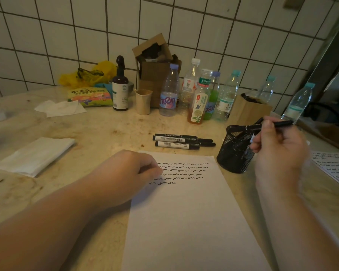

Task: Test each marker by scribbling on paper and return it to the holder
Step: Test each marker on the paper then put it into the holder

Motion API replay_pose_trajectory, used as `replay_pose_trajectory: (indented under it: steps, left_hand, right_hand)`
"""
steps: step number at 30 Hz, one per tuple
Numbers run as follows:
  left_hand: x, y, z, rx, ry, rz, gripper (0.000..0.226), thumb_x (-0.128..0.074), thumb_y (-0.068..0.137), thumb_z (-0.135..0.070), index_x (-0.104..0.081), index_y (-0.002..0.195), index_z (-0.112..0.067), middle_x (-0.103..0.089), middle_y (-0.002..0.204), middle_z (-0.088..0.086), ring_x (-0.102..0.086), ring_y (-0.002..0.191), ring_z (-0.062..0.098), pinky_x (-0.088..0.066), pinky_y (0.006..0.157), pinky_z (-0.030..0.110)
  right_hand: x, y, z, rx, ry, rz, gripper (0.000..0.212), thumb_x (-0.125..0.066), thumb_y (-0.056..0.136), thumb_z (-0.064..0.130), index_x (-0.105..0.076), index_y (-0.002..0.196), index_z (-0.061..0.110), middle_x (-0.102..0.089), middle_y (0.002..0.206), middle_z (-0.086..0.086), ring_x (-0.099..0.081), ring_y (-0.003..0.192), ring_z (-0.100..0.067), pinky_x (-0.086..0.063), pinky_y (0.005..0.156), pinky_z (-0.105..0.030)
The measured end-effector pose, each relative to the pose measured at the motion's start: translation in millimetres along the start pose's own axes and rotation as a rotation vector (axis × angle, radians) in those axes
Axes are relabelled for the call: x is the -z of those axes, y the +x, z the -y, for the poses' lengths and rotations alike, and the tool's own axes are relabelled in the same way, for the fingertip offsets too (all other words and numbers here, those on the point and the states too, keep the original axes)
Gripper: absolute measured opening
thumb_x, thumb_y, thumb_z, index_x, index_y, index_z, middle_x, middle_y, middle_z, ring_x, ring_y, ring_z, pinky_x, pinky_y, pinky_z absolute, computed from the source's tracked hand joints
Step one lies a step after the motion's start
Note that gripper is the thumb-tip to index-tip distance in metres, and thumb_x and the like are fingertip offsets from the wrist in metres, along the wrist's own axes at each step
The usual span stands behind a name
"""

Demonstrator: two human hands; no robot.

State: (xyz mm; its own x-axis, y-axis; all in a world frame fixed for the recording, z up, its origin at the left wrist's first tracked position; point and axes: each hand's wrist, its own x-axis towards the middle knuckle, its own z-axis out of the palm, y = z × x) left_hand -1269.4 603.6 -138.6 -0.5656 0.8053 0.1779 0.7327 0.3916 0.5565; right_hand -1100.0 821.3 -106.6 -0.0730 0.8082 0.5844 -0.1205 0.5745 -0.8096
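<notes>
A white sheet of paper (186, 208) lies in front of me with several rows of black scribbles near its top. My left hand (125, 171) rests on the paper's upper left corner with its fingers curled under. My right hand (278, 147) grips a black marker (270, 126) held level just above the black mesh holder (235, 151), which stands right of the paper with markers inside. Three black-and-white markers (180, 141) lie side by side on the counter beyond the paper.
Several plastic bottles (200, 94), a spray bottle (120, 85), a beige cup (143, 101) and cardboard boxes (155, 63) line the tiled wall. A folded white cloth (33, 155) lies at left. Another scribbled sheet (333, 167) sits at the right edge.
</notes>
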Motion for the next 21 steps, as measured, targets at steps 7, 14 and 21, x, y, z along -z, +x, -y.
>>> replay_pose_trajectory:
  steps: [7,14,21]
  left_hand:
    - [0.3,0.5,-1.1,0.003,0.027,0.004,0.024,-0.057,0.092,-0.051,-0.072,0.093,-0.033,-0.07,0.077,-0.013,-0.062,0.07,0.003,-0.053,0.067,0.024]
    - [-0.3,1.0,-0.1,0.025,0.025,0.026,0.023,-0.057,0.092,-0.052,-0.072,0.094,-0.035,-0.071,0.081,-0.015,-0.063,0.072,0.003,-0.056,0.072,0.029]
    - [-0.2,0.0,-2.2,0.023,0.003,0.041,0.02,-0.058,0.092,-0.048,-0.073,0.091,-0.034,-0.071,0.08,-0.013,-0.064,0.072,0.005,-0.056,0.074,0.032]
  right_hand:
    - [-1.0,4.1,-6.5,-0.051,-0.111,0.024,0.012,-0.06,0.099,0.032,-0.068,0.096,0.04,-0.068,0.069,0.007,-0.064,0.061,-0.008,-0.058,0.068,-0.035]
    - [-7.4,3.1,-10.2,-0.208,-0.213,0.183,0.044,-0.064,0.097,0.025,-0.055,0.14,0.03,-0.07,0.07,0.002,-0.065,0.057,-0.007,-0.057,0.067,-0.03]
    - [-1.0,-13.4,12.5,-0.098,-0.181,0.15,0.06,-0.063,0.097,0.025,-0.037,0.15,0.038,-0.072,0.074,0.002,-0.068,0.064,-0.006,-0.054,0.068,-0.02]
